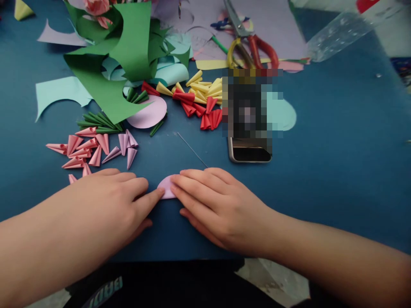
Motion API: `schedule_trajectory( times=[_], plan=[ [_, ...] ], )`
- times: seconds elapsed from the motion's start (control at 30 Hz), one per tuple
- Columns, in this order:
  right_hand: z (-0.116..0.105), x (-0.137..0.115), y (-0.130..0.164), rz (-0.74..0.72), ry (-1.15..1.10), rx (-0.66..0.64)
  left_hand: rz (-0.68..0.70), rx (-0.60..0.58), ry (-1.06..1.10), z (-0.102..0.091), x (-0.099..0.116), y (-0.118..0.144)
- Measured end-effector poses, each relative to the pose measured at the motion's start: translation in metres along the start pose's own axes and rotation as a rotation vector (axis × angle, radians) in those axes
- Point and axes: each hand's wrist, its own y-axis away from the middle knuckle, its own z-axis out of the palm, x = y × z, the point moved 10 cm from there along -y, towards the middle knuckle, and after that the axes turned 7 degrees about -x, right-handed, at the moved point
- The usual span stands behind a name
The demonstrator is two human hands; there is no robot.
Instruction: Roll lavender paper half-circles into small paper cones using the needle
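- Nearest cam: dark shirt w/ pale lettering at 6 o'clock, both forearms coming in from lower corners.
- Left hand: flat, palm down on the blue surface, fingers together, forefinger tip pressing the left edge of a small lilac paper piece.
- Right hand: also flat, fingers stretched toward 9 o'clock, tips pressing the same piece from the right; most of the paper hidden under them.
- Paper piece lies on the surface between the two hands, just below center.
- Thin wire slants from above the right hand toward 11 o'clock.
- Pink paper cones + lilac cones at 10 o'clock of the hands, near left hand.
- Green rolled bits beyond them; big green sheet at 11–12 o'clock.
- Red & yellow cones at 12 o'clock.
- Phone at 1 o'clock, upper part blurred.
- Scissors far at 12–1 o'clock; clear plastic bottle at 2 o'clock.
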Motion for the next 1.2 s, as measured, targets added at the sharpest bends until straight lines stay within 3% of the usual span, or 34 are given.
schedule_trajectory(
  times=[0.37,0.5,1.2],
  plan=[
    [0.000,0.000,0.003,-0.032,-0.068,0.002,-0.097,-0.068,0.112,0.008,-0.009,-0.003],
    [-0.002,0.001,0.002,-0.010,-0.043,0.000,-0.122,-0.039,0.099,0.004,-0.009,-0.005],
    [-0.001,0.000,-0.001,0.002,-0.016,-0.017,-0.147,-0.062,0.204,0.006,-0.012,-0.001]
  ],
)
